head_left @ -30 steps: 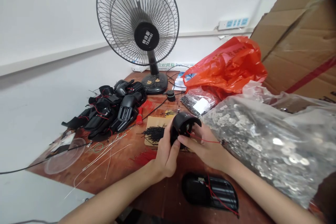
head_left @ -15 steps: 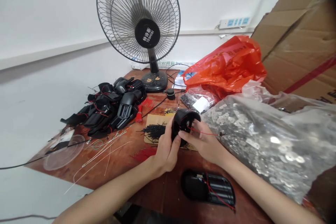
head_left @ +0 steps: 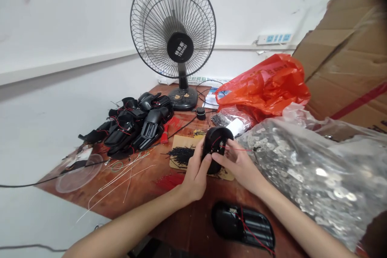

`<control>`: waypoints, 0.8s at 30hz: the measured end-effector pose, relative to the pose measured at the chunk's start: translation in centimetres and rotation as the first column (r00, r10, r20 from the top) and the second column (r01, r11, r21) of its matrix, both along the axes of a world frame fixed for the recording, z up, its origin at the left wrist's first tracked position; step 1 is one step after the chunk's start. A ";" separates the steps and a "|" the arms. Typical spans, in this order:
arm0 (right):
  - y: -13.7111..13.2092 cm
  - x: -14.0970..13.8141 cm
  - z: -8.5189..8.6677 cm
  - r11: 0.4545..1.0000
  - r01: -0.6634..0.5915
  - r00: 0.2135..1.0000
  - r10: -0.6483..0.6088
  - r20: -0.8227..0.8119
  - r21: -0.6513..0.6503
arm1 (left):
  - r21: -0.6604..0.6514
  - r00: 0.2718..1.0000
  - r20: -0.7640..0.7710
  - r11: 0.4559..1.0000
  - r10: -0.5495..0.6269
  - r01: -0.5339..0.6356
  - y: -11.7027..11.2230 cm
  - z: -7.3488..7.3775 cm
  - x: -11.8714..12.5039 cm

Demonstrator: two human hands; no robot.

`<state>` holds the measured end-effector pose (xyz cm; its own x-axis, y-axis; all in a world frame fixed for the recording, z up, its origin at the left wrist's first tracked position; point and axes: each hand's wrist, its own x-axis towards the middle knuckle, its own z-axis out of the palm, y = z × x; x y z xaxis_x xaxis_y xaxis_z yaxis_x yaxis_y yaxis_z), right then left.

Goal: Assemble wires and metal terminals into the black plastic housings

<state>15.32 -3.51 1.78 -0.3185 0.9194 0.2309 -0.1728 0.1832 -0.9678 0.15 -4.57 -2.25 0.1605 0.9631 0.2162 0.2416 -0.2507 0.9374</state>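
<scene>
Between my two hands is a black plastic housing (head_left: 218, 134), held up over the table with its hollow side toward me. My left hand (head_left: 195, 171) is closed on its left side, thumb along the lower edge. Gripping the right side is my right hand (head_left: 240, 165), its thumb inside near a small metal part. A red wire (head_left: 238, 149) runs out of the housing over my right fingers to a small dark piece. Nearer to me, another black housing (head_left: 243, 225) lies on the table with red wires across it.
At left lie a pile of black housings (head_left: 121, 133), thin metal wires (head_left: 121, 173) and a clear plastic lid (head_left: 79, 177). Short black wires (head_left: 181, 155) rest on a yellow board. Behind stands a fan (head_left: 180, 47). A bag of metal pieces (head_left: 302, 165) and a red bag (head_left: 266, 84) fill the right.
The camera view has shifted, so the scene sits a little lower and further right. The housing is tilted more upright, showing more of its inside. Both hands keep their hold.
</scene>
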 end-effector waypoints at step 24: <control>-0.7 -0.3 -1.7 0.846 0.174 0.694 -0.468 0.547 0.503 | -0.099 0.981 0.196 0.995 0.011 0.008 0.3 -0.1 1.4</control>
